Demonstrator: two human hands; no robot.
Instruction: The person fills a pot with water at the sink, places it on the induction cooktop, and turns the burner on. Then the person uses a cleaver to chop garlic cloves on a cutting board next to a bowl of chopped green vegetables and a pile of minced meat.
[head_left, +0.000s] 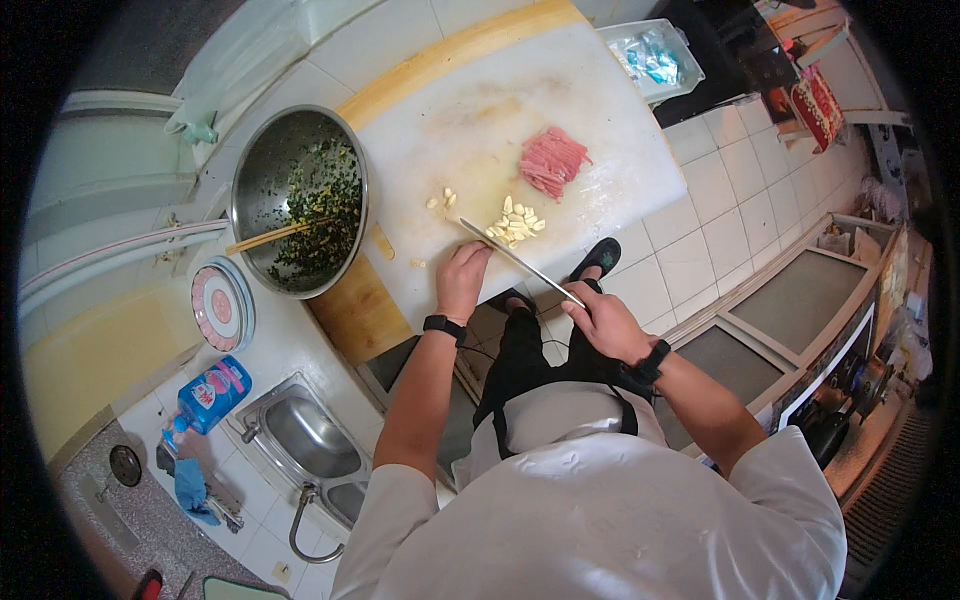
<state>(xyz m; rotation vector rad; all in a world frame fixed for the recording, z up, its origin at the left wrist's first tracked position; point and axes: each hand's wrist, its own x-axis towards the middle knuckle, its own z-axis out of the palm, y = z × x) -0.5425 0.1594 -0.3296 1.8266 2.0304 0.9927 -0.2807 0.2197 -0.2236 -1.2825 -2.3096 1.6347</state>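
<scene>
My right hand (606, 319) is closed on the handle of a kitchen knife (521, 262), whose blade reaches over the near edge of a white cutting board (450, 127). My left hand (463, 276) rests on the board beside the blade's far end, fingertips bunched; whether they pinch something small is hidden. Just right of the blade lies a pile of peeled garlic cloves (515, 223). A few more cloves (448, 199) lie apart on the left, and small bits (418, 263) are nearer the edge. Beyond the pile is a heap of sliced raw meat (553, 163).
Left of the board, a steel bowl (259, 172) holds chopped greens, with wooden chopsticks (274, 235) across its rim. Stacked plates (222, 304), a blue detergent bottle (215, 394) and a sink (311, 435) are nearer. A plastic tray (694, 71) stands past the board's right corner.
</scene>
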